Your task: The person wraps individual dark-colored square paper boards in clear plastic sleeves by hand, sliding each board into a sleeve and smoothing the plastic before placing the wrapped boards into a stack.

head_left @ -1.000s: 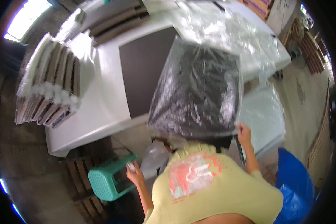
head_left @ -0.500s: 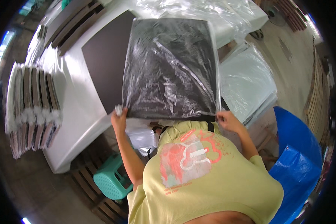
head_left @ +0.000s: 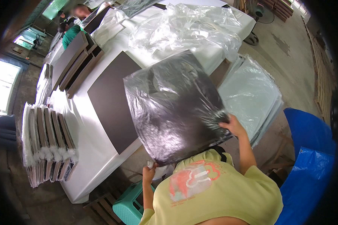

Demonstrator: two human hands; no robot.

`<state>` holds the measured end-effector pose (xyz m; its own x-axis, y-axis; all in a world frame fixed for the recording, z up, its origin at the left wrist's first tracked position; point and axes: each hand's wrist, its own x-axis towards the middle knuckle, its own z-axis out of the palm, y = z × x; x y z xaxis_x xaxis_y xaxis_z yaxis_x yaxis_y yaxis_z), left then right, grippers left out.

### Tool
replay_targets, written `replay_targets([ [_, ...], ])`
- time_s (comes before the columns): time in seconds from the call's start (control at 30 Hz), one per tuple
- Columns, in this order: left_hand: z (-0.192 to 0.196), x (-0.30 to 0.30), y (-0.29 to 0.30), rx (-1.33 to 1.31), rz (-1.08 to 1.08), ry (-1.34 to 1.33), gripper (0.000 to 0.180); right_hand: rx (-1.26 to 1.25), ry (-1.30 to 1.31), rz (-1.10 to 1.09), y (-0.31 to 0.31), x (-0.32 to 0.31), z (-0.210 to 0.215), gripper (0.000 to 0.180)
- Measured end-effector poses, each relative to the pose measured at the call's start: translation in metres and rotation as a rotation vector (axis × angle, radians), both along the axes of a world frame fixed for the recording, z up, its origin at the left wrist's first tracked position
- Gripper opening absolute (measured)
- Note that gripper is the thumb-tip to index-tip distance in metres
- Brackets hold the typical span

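Observation:
I hold a square black panel (head_left: 172, 108) wrapped in a clear plastic bag, tilted up over the near edge of a white table (head_left: 90, 157). My left hand (head_left: 150, 174) grips the panel's lower corner from below. My right hand (head_left: 234, 125) is closed on its right edge, pinching the crinkled plastic. A bare dark board (head_left: 110, 101) lies flat on the table just behind the panel. My yellow shirt (head_left: 214, 191) fills the bottom of the view.
A heap of clear plastic bags (head_left: 184, 30) covers the far table. Wrapped panels (head_left: 49, 146) stand on edge at the table's left end. A plastic-covered stack (head_left: 251, 90) sits at right, a teal stool (head_left: 129, 208) below, a blue tarp (head_left: 311, 168) beside me. Another person (head_left: 73, 24) works at the far end.
The wrapped panel has turned and tilted, one corner now pointing down. My left hand dropped from the panel's left edge to that lower corner; my right hand stays on the right edge.

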<state>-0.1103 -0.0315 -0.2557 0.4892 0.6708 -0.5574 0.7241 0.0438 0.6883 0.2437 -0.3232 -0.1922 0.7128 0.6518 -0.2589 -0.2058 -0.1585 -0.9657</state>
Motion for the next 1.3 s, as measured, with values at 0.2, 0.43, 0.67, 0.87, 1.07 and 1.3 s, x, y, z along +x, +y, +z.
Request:
replay_targets([
  [0.2,-0.001,0.012,-0.017,0.155,-0.111,-0.011,0.02,0.039,0.213,-0.55,-0.168,-0.004,-0.024,0.042],
  [0.43,0.031,0.061,-0.003,0.2,-0.24,-0.159,0.02,0.098,0.341,-1.103,-0.224,-0.031,-0.114,0.043],
  [0.67,0.079,0.08,-0.005,0.277,-0.222,-0.174,0.022,0.047,0.392,-1.071,-0.245,0.004,-0.217,0.045],
  [0.87,0.129,0.084,0.001,0.074,-0.064,-0.407,0.029,-0.812,0.295,-0.708,-0.309,0.036,-0.277,0.063],
  [1.07,0.168,0.092,0.009,-0.16,0.133,-1.095,0.05,-1.269,-0.777,-0.792,-0.136,0.053,-0.184,0.066],
  [1.3,0.178,0.105,0.006,-0.209,0.401,-1.256,0.069,0.403,-0.519,0.407,0.209,-0.116,0.094,0.04],
])
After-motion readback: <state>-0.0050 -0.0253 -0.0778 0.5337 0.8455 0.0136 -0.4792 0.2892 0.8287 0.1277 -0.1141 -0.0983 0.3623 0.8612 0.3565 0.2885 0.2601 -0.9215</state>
